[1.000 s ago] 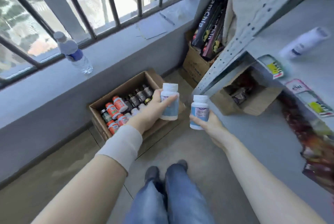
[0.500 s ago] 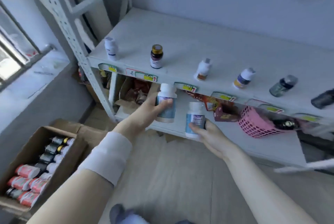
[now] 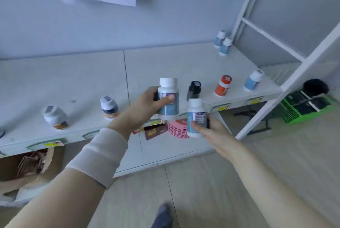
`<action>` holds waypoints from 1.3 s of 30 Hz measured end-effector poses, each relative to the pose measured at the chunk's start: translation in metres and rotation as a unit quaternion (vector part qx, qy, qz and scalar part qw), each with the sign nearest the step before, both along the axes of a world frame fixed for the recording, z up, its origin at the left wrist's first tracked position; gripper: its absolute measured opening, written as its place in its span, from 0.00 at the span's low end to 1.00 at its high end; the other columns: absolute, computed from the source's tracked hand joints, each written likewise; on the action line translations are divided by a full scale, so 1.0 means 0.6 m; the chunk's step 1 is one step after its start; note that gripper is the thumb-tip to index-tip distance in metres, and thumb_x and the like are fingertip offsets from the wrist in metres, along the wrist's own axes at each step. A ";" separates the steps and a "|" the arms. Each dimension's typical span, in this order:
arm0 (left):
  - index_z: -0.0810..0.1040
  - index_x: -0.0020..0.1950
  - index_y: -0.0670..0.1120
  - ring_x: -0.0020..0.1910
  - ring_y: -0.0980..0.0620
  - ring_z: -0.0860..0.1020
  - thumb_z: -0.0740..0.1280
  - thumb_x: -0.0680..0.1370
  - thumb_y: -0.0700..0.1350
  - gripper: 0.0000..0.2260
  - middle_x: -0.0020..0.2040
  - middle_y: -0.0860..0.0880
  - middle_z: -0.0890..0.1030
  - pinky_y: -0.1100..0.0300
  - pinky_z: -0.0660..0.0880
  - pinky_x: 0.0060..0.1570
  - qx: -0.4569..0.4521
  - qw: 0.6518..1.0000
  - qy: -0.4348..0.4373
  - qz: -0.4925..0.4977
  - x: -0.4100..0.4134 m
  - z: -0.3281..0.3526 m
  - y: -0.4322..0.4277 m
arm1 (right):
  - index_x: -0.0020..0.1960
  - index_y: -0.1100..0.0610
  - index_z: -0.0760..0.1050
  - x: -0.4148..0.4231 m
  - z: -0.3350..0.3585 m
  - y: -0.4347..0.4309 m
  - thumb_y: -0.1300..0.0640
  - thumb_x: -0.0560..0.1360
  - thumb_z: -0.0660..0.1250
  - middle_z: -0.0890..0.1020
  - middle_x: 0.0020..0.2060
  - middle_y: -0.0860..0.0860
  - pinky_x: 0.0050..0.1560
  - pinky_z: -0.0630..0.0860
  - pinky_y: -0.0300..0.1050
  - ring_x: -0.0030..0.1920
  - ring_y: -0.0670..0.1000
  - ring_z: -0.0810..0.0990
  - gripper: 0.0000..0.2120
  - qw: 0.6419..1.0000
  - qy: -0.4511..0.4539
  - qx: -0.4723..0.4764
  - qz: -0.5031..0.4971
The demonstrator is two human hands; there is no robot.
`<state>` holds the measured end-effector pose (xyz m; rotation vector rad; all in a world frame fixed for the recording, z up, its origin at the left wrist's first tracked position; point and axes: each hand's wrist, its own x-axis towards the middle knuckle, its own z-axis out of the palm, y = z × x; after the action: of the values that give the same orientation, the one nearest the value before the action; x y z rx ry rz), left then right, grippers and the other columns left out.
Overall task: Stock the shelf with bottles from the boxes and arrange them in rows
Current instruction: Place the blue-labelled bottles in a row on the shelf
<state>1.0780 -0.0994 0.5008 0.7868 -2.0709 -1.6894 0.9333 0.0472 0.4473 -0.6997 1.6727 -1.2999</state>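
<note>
My left hand (image 3: 147, 103) grips a white-capped bottle with a pale blue label (image 3: 168, 99), held upright in front of the white shelf (image 3: 82, 80). My right hand (image 3: 211, 130) holds a second matching bottle (image 3: 196, 115) lower and to the right, below the shelf's front edge. Single bottles stand spaced along the shelf front: a white one (image 3: 55, 117), another white one (image 3: 109, 106), a black one (image 3: 193, 90), a red one (image 3: 223, 85) and a blue-labelled one (image 3: 252, 80). Two more blue-labelled bottles (image 3: 223, 43) stand at the back right corner.
A pink basket (image 3: 176, 130) and dark packets sit on the lower shelf behind my hands. A torn cardboard box (image 3: 27, 169) is at the lower left. A green crate (image 3: 305, 106) lies on the floor right of the white shelf post (image 3: 287, 84). Paper hangs on the wall.
My view has swung from the box by the window to the right part of the shelf. Both hands still carry their bottles, raised toward the shelf's right half.
</note>
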 end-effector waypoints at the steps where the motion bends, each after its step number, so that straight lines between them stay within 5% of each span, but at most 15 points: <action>1: 0.75 0.50 0.48 0.39 0.62 0.78 0.65 0.78 0.45 0.03 0.41 0.53 0.79 0.72 0.76 0.38 -0.006 1.000 0.006 -0.007 -0.033 0.005 -0.008 | 0.61 0.54 0.70 -0.031 0.006 -0.002 0.59 0.73 0.68 0.79 0.57 0.53 0.55 0.73 0.42 0.55 0.49 0.78 0.17 1.000 0.002 -0.007 -0.019; 7: 0.74 0.60 0.39 0.51 0.49 0.78 0.68 0.76 0.43 0.15 0.52 0.43 0.79 0.51 0.76 0.57 0.009 0.999 0.030 -0.045 -0.252 0.029 -0.079 | 0.63 0.57 0.67 -0.222 0.058 -0.028 0.61 0.74 0.67 0.78 0.52 0.49 0.42 0.74 0.28 0.47 0.41 0.77 0.18 0.992 0.035 -0.030 -0.115; 10: 0.74 0.61 0.40 0.50 0.49 0.78 0.70 0.74 0.46 0.18 0.52 0.44 0.79 0.53 0.76 0.53 -0.013 0.998 0.016 -0.067 -0.369 0.035 -0.111 | 0.66 0.58 0.67 -0.313 0.083 -0.041 0.59 0.73 0.68 0.77 0.58 0.51 0.52 0.72 0.37 0.55 0.47 0.76 0.22 0.986 0.067 -0.024 -0.152; 16: 0.72 0.62 0.42 0.50 0.50 0.77 0.72 0.72 0.45 0.20 0.50 0.50 0.77 0.59 0.71 0.49 -0.043 0.995 -0.026 -0.090 -0.570 0.027 -0.137 | 0.61 0.55 0.68 -0.476 0.080 -0.057 0.60 0.71 0.71 0.78 0.57 0.52 0.50 0.73 0.39 0.55 0.49 0.77 0.21 0.979 0.065 -0.022 -0.193; 24: 0.70 0.61 0.44 0.51 0.51 0.74 0.73 0.72 0.42 0.21 0.51 0.51 0.75 0.61 0.69 0.51 -0.057 0.996 -0.046 -0.044 -0.769 -0.014 -0.149 | 0.58 0.53 0.67 -0.677 0.042 -0.098 0.63 0.67 0.74 0.78 0.54 0.53 0.57 0.74 0.47 0.54 0.51 0.77 0.24 0.989 0.108 -0.007 -0.105; 29: 0.69 0.62 0.43 0.48 0.54 0.72 0.74 0.71 0.41 0.23 0.48 0.54 0.74 0.63 0.67 0.50 -0.075 0.993 -0.093 -0.024 -0.847 -0.067 -0.162 | 0.56 0.51 0.67 -0.758 -0.018 -0.129 0.62 0.64 0.76 0.77 0.51 0.52 0.56 0.74 0.45 0.53 0.52 0.77 0.26 0.984 0.173 0.029 -0.009; 39: 0.68 0.65 0.43 0.58 0.50 0.74 0.75 0.69 0.44 0.28 0.60 0.49 0.77 0.57 0.72 0.60 -0.104 0.984 -0.141 -0.007 -0.925 -0.129 -0.218 | 0.53 0.48 0.66 -0.811 -0.092 -0.192 0.63 0.63 0.77 0.75 0.51 0.44 0.50 0.72 0.32 0.52 0.43 0.75 0.26 0.983 0.172 0.022 0.054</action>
<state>0.5227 -0.2305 0.4232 0.9916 -2.3980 -1.4032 0.4468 -0.0679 0.3921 -1.0185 1.9011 -1.1069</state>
